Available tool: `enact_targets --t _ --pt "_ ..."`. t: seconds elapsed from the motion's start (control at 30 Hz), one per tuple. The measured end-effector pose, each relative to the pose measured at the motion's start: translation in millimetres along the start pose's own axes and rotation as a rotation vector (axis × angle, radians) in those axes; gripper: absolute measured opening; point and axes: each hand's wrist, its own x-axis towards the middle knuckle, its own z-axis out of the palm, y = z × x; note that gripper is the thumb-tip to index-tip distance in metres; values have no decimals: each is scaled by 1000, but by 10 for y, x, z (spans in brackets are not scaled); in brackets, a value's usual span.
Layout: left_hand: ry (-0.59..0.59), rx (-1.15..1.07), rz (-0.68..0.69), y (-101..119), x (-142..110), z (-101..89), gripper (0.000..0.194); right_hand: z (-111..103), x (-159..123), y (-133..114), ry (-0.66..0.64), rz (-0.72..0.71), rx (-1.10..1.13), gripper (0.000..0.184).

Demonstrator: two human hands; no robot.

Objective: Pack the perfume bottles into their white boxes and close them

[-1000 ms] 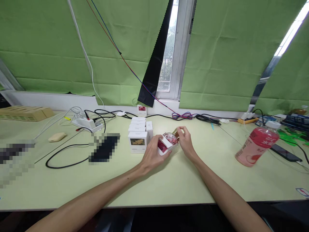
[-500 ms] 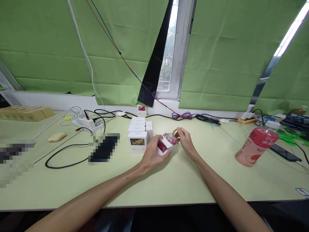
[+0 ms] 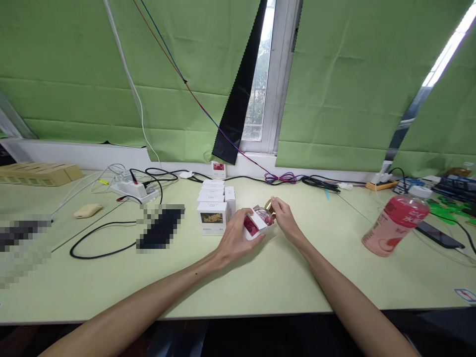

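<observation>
My left hand (image 3: 235,232) is wrapped round a small white box (image 3: 260,229) with a dark red flower picture, which lies tilted with its end flap up. From the box's right end sticks a clear glass jar (image 3: 265,216) with pinkish contents; part of it is inside. At the jar's gold lid (image 3: 268,204) the fingers of my right hand (image 3: 284,216) are closed in a pinch. Just left of my left hand, several similar white boxes (image 3: 212,220) stand in a row, the front one with a yellow flower picture.
A pink drink bottle (image 3: 396,223) stands to the right beside a phone (image 3: 441,235). On the left lie a power strip (image 3: 136,191), a cream case (image 3: 88,211) and a looped black cable (image 3: 74,243). Another white box (image 3: 218,170) stands by the wall.
The white box and jar have shifted very slightly right. Both hands keep their grips, and the right fingers have barely moved at the gold lid.
</observation>
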Motion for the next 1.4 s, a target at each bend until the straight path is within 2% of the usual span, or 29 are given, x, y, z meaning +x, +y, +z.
enact_targets --t 0.97,1.4 --pt "29 -48 -68 38 26 -2 45 73 -86 42 147 -27 -109 53" --pt "28 -43 -62 27 23 4 44 73 -78 76 138 -37 -99 51"
